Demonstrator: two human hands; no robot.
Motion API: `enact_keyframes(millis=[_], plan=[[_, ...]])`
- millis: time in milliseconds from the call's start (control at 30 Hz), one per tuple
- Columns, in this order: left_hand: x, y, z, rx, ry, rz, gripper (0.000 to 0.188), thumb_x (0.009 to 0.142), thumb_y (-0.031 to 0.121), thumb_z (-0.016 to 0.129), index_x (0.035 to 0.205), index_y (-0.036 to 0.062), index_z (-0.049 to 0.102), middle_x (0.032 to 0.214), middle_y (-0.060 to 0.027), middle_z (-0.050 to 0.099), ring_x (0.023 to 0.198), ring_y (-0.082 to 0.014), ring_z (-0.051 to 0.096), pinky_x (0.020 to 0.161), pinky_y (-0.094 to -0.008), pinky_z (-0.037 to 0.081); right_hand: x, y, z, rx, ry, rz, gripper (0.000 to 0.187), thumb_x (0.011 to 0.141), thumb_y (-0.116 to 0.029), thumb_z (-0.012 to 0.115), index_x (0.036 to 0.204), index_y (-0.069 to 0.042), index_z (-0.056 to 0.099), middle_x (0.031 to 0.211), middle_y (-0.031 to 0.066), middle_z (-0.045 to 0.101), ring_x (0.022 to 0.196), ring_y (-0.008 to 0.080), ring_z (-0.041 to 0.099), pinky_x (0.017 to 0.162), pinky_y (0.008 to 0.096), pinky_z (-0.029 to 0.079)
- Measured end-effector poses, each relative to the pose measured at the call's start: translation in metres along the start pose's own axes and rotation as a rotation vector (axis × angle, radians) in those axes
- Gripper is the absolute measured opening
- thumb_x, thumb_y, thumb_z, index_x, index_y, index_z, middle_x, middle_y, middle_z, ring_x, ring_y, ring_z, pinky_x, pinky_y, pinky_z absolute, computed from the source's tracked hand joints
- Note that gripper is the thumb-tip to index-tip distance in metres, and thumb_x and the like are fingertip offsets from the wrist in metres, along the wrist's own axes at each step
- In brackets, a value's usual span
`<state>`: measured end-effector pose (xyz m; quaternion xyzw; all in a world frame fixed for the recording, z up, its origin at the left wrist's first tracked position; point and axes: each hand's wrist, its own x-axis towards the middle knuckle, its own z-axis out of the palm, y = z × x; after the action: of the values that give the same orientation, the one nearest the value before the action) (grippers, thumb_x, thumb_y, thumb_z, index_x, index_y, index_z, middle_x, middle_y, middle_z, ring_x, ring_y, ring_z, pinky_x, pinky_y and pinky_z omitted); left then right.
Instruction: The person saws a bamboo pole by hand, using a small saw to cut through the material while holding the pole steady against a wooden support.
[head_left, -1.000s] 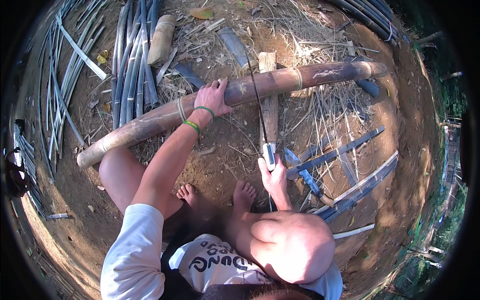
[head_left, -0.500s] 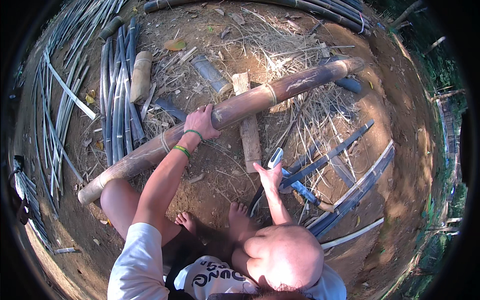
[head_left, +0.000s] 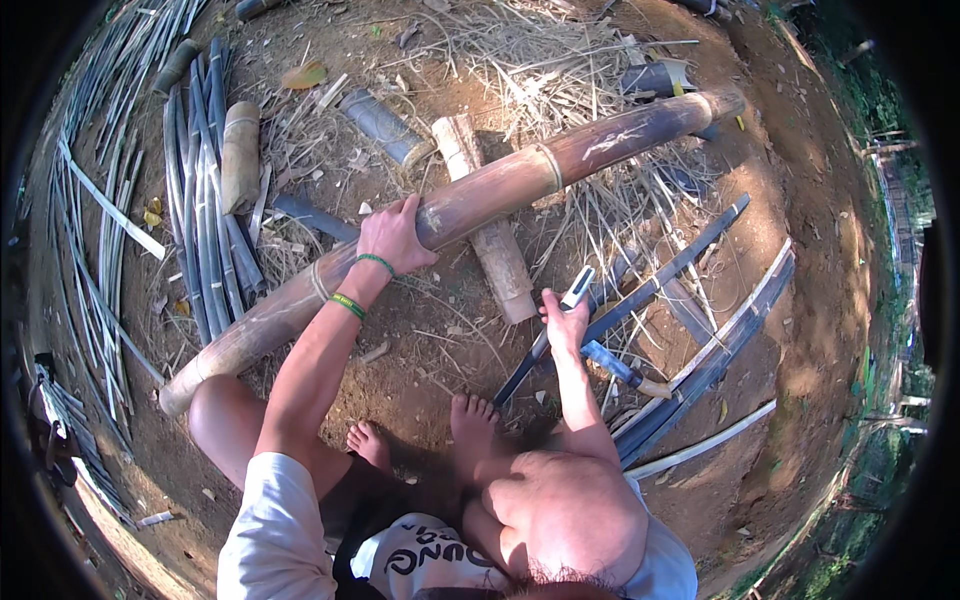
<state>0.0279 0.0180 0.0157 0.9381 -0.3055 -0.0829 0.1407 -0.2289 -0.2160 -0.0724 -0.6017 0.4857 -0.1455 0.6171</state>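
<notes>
So the pole is laid slantwise over a block, rising from lower left to upper right of frame. It's gripped left of its middle by the left hand, the nearer one; below and apart, the right hand is wrapped round a white handle.

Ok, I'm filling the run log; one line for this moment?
left grip: on bamboo pole | right grip: holds white-handled tool | wood piece: beneath pole
</notes>
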Motion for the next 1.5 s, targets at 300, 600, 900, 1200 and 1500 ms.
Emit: enact_keyframes(millis=[300, 600, 900, 1200, 1500], plan=[[-0.021, 0.011, 0.006, 0.055, 0.087, -0.128, 0.105, 0.062, 0.054, 0.094, 0.149, 0.0151, 0.053, 0.136, -0.0164, 0.066, 0.125, -0.037, 0.066, 0.11, -0.0514, 0.049, -0.101, -0.048, -0.049, -0.205, -0.223, -0.478, 0.053, 0.091, -0.044, 0.086, 0.114, -0.003, 0.061, 0.085, 0.0028, 0.061, 0.077, 0.0176, 0.061, 0.074, 0.0344, 0.052], [-0.027, -0.008, -0.001, -0.058, 0.044, -0.152, 0.093, 0.078, 0.069, 0.076, 0.148, 0.0112, 0.056, 0.131, -0.0242, 0.068, 0.119, -0.0423, 0.069, 0.105, -0.0508, 0.053, -0.138, -0.07, 0.007, -0.446, -0.45, -0.461, 0.049, 0.098, -0.044, 0.078, 0.116, -0.001, 0.064, 0.078, 0.0171, 0.068, 0.069, 0.037, 0.069, 0.066, 0.0467, 0.052], [-0.019, -0.022, 0.012, -0.158, 0.073, -0.228, 0.069, 0.092, 0.061, 0.061, 0.139, 0.01, 0.065, 0.129, -0.0207, 0.071, 0.116, -0.0404, 0.07, 0.102, -0.0508, 0.055, -0.146, -0.039, 0.001, -0.516, -0.452, -0.416, 0.064, 0.098, -0.052, 0.075, 0.131, 0.0, 0.058, 0.087, 0.0235, 0.07, 0.079, 0.0457, 0.069, 0.073, 0.0537, 0.053], [-0.013, -0.02, 0.008, -0.129, 0.029, -0.274, 0.065, 0.092, 0.06, 0.061, 0.132, 0.0096, 0.069, 0.125, -0.0195, 0.073, 0.112, -0.0399, 0.072, 0.1, -0.0511, 0.056, -0.156, -0.033, -0.012, -0.571, -0.426, -0.308, 0.048, 0.1, -0.044, 0.075, 0.121, -0.003, 0.062, 0.077, 0.0212, 0.068, 0.068, 0.0377, 0.068, 0.065, 0.0476, 0.052], [-0.02, -0.013, 0.011, -0.169, 0.164, -0.238, 0.063, 0.089, 0.059, 0.064, 0.125, 0.0072, 0.072, 0.119, -0.0184, 0.073, 0.109, -0.0382, 0.073, 0.097, -0.0495, 0.058, -0.111, -0.07, 0.049, -0.706, -0.485, -0.375, 0.036, 0.101, -0.034, 0.073, 0.103, 0.001, 0.067, 0.075, 0.024, 0.066, 0.069, 0.042, 0.069, 0.064, 0.0492, 0.052]])
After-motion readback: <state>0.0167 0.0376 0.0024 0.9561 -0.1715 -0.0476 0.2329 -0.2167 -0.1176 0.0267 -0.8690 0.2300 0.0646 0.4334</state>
